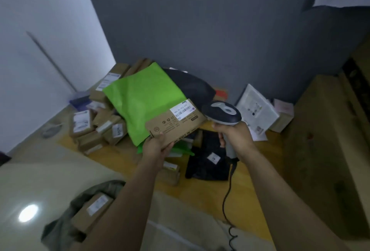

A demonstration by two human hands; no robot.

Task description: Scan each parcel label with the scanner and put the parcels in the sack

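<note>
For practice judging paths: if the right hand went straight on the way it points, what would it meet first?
Probably the labelled end of the flat brown cardboard parcel in the left hand, just beyond the grey handheld scanner; depth is unclear.

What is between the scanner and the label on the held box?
Nothing blocks it. In the head view only a bare strip of the box separates the label from the scanner, held by the right hand beside the box's corner.

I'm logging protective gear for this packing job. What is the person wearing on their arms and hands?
Nothing visible: the left hand and right hand are ungloved, and both forearms are bare to the frame edge, with no sleeves, watch or bracelet showing.
</note>
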